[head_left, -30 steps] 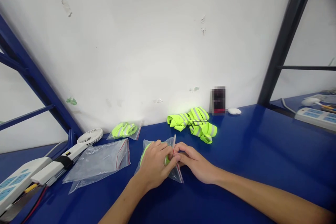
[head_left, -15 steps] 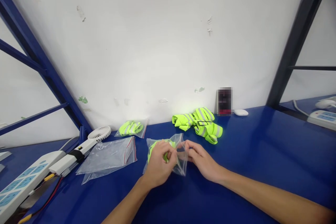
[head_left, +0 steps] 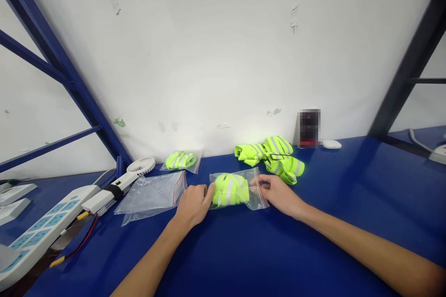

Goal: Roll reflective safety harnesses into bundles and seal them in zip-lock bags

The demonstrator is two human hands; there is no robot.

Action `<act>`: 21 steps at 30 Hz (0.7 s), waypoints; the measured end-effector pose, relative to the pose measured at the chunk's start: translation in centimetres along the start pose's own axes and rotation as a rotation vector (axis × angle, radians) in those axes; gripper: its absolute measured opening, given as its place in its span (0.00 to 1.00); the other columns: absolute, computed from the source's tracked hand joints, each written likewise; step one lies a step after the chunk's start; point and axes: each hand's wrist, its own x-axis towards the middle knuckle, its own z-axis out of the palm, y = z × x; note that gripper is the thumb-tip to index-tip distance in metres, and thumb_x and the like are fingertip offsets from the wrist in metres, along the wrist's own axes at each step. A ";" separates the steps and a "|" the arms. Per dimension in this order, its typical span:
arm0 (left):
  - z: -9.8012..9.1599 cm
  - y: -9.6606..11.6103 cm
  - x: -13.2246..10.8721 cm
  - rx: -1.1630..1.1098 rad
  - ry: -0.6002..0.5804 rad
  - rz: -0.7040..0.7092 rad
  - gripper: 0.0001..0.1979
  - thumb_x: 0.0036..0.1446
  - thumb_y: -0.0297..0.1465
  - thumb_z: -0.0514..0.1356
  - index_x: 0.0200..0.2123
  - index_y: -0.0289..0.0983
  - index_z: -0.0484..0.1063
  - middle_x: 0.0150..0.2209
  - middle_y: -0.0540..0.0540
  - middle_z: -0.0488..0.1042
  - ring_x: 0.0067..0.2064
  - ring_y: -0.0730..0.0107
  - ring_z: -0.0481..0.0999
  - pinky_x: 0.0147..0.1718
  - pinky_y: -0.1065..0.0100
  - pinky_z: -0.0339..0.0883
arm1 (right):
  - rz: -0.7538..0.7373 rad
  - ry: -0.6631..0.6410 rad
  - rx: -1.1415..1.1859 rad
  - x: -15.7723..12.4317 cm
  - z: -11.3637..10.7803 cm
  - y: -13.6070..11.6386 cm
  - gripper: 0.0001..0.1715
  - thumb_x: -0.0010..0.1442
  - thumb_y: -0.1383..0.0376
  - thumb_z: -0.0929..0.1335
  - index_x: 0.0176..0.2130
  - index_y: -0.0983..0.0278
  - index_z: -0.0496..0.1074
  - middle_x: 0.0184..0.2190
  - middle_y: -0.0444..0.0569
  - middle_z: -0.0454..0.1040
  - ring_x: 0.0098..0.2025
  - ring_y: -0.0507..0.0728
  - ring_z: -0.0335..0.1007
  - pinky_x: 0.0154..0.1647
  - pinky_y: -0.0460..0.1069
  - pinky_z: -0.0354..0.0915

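A clear zip-lock bag (head_left: 253,200) with a red seal line at its right end lies in front of me. Inside it is a folded bundle of fluorescent yellow reflective strap (head_left: 230,190) with silver stripes. My left hand (head_left: 193,205) is closed at the bag's left edge, thumb against the plastic and the other fingers curled. At the open-end side, my right hand (head_left: 281,196) pinches the bag near the red line; some of its fingertips show behind or through the clear film.
Flat clear bags (head_left: 153,192) lie left of my left hand. Behind are a bagged yellow strap (head_left: 180,161) and loose yellow straps (head_left: 266,155). A white fan (head_left: 141,165), power strip (head_left: 45,232) and wires stand left. A white oval object (head_left: 331,144) sits by the wall.
My left hand has come off the top of the bundle to the bag's left edge. The bag now lies flatter, its strap fully visible, and my right hand stays at its right end.
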 end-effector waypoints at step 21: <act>1.1 1.8 -0.3 -1.317 0.045 -0.138 0.21 0.46 0.36 0.69 0.24 0.36 0.57 0.30 0.51 0.68 0.32 0.75 0.68 0.31 0.74 0.60 | -0.040 -0.028 0.107 -0.4 -0.6 0.3 0.37 0.48 0.57 0.75 0.56 0.62 0.68 0.47 0.53 0.75 0.48 0.64 0.73 0.49 0.59 0.72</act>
